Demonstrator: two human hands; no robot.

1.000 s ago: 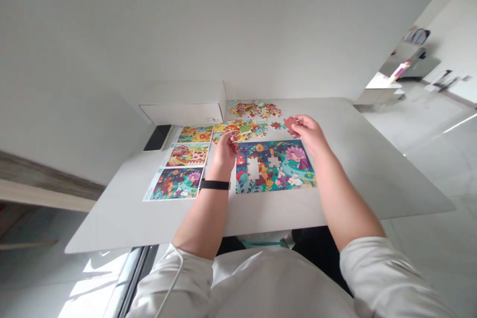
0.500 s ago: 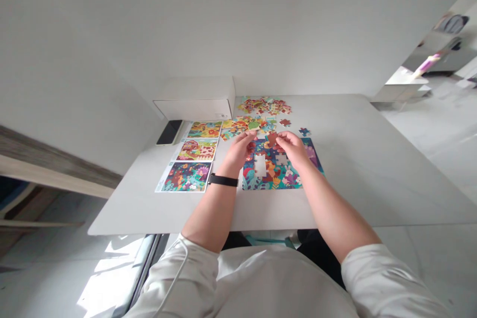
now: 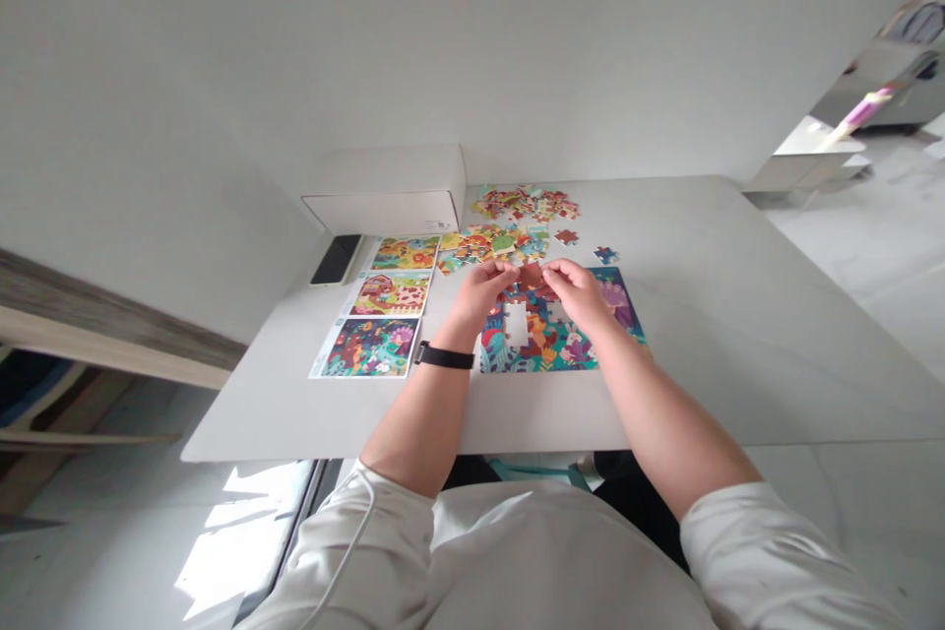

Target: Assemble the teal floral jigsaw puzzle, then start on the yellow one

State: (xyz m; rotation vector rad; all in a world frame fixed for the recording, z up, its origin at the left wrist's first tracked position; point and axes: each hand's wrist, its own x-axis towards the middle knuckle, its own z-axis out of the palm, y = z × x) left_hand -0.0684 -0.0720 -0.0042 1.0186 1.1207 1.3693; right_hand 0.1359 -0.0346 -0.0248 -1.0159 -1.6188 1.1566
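Between my two hands a reddish-brown jigsaw puzzle piece (image 3: 530, 276) is held above the upper part of a colourful jigsaw puzzle (image 3: 546, 354). My left hand (image 3: 483, 290) pinches the piece at its left side, fingers closed. At its right side my right hand (image 3: 576, 290) grips it between thumb and fingers. The puzzle below has a tall white gap left of its middle, and another gap lies partly behind my right hand. A brown loose piece (image 3: 566, 237) and a dark blue loose piece (image 3: 606, 255) lie beyond the puzzle.
Loose pieces form a yellow-green pile (image 3: 487, 244) and a farther pile (image 3: 524, 204). Left of my hands are three picture sheets, the nearest a dark one (image 3: 369, 347). A phone (image 3: 336, 260) lies beside them, before a white box (image 3: 384, 197) against the wall.
My left hand has moved right and come onto the puzzle piece, which has shifted slightly left. My right hand has moved slightly left and still holds it.
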